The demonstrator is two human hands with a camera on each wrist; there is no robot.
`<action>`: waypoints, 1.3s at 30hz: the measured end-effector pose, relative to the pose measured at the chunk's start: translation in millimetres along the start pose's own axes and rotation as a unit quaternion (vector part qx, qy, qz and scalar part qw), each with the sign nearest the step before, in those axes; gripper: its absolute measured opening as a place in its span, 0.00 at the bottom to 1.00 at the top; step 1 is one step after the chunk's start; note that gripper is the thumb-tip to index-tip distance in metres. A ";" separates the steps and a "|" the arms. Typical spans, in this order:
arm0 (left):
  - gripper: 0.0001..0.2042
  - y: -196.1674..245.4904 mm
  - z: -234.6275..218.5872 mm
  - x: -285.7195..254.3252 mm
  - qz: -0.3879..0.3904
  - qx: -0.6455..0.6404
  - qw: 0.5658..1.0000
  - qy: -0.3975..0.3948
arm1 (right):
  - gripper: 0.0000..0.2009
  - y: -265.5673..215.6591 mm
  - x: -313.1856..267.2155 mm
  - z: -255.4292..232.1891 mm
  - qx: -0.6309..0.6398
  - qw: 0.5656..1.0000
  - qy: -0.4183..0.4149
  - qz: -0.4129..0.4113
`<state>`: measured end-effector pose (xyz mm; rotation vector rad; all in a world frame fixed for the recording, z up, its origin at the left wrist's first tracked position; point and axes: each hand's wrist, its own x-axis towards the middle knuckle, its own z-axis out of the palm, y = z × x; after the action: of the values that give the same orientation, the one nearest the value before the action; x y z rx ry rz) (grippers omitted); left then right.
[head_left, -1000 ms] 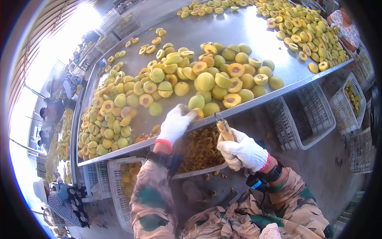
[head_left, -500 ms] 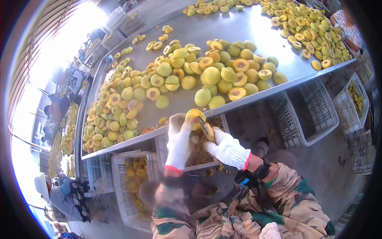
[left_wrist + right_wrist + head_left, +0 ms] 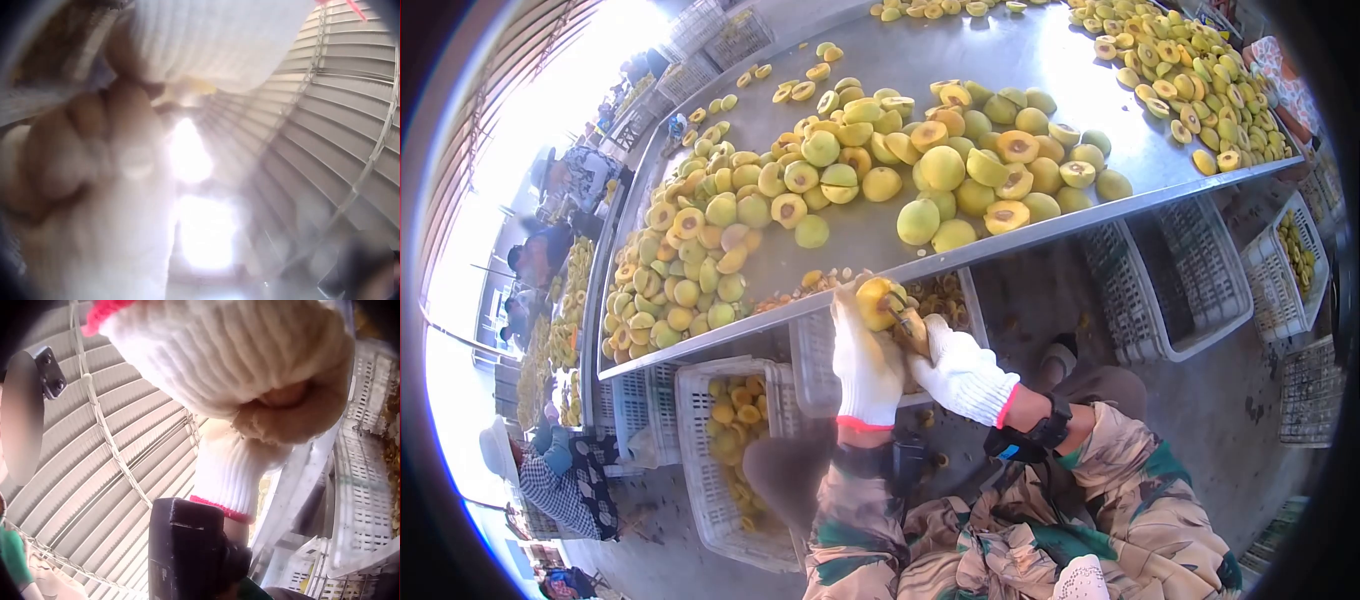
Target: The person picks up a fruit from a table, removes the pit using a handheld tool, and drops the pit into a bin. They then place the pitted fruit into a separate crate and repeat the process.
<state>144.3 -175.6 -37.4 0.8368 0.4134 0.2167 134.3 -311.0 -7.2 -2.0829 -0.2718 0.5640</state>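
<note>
In the head view the gloved left hand (image 3: 866,365) holds a yellow fruit (image 3: 878,303) just off the table's front edge. The gloved right hand (image 3: 962,370) grips the wooden handle of a small tool (image 3: 910,328), whose metal end meets the fruit's cut side. Both hands are close together above a crate of scraps. The right wrist view has the right glove (image 3: 250,369) large, fingers curled, with the left glove (image 3: 228,469) behind it; the tool cannot be made out there. Gloves fill much of the blurred left wrist view.
A metal table (image 3: 1000,60) bears heaps of halved and whole fruits (image 3: 820,150). Below its edge stand a crate of yellow fruit (image 3: 690,440), a scrap crate (image 3: 975,310) and a white crate (image 3: 1195,345) at the right. Other people work at the left and far right.
The left hand has taken a fruit from the table edge and brought it nearer the body. The right hand has moved left, bringing the tool to the fruit.
</note>
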 end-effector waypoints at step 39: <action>0.19 -12.4 -2.6 -23.7 -0.140 0.042 0.978 0.152 | 0.17 21.3 16.9 19.7 -0.016 0.976 0.080 -0.204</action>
<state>122.2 -190.2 -41.9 0.8192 0.8248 0.0652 138.8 -301.3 -39.0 -2.0119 -0.5989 0.1452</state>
